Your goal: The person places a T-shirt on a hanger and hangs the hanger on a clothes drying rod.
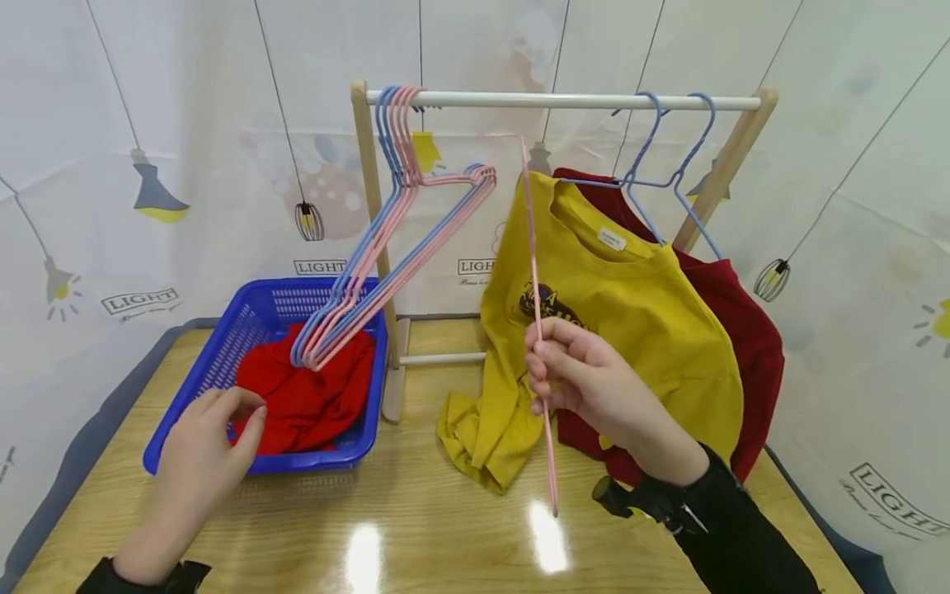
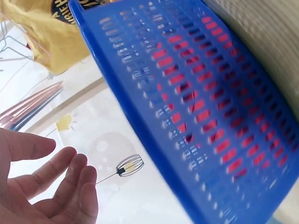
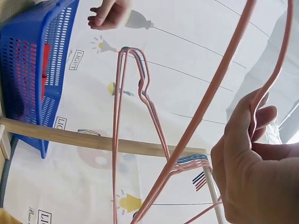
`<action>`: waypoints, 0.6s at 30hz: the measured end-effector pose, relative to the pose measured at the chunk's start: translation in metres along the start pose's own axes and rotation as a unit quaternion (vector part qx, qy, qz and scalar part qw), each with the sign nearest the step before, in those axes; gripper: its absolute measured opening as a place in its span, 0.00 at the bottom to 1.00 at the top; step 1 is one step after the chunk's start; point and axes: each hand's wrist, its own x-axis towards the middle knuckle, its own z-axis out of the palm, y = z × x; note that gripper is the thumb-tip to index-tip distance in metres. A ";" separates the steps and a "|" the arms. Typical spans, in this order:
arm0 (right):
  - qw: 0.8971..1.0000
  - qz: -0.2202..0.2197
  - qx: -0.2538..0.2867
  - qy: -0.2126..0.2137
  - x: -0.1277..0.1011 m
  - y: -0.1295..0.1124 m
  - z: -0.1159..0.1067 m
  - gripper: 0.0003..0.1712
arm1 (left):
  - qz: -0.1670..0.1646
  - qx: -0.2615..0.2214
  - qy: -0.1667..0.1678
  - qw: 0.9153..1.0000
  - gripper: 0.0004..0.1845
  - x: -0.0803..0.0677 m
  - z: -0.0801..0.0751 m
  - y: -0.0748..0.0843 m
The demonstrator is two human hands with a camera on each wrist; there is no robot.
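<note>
Pink hanger point(image 1: 534, 264) is pinched by the right hand point(image 1: 582, 375) and held edge-on before the yellow shirt point(image 1: 646, 322), presumably to keep clear of it, while the left hand point(image 1: 204, 441), empty and loosely curved, is held by the basket point(image 1: 319, 462), where red cloth point(image 1: 312, 412) is contained.

Both sleeves point(image 1: 750, 536) are black, and a black, stubby-ended strap point(image 1: 653, 499) sits at the right cuff point(image 1: 710, 487).

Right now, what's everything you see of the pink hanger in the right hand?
The pink hanger is slim and looks plastic-coated, with a long straight bar and a bent part where the right hand pinches it. It carries no clothes. The head view shows it upright, nearly edge-on, in front of the yellow sweatshirt.
</note>
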 end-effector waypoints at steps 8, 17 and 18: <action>0.993 0.065 0.101 -0.017 -0.035 0.022 -0.005 0.07 | 0.060 0.024 -0.029 0.998 0.06 0.033 -0.008 -0.016; 0.976 0.089 0.188 -0.067 -0.053 0.040 -0.005 0.12 | 0.088 0.065 -0.175 0.978 0.10 0.083 0.005 -0.035; 0.975 0.088 0.190 -0.068 -0.054 0.042 -0.005 0.12 | 0.087 0.073 -0.192 0.975 0.12 0.087 0.009 -0.037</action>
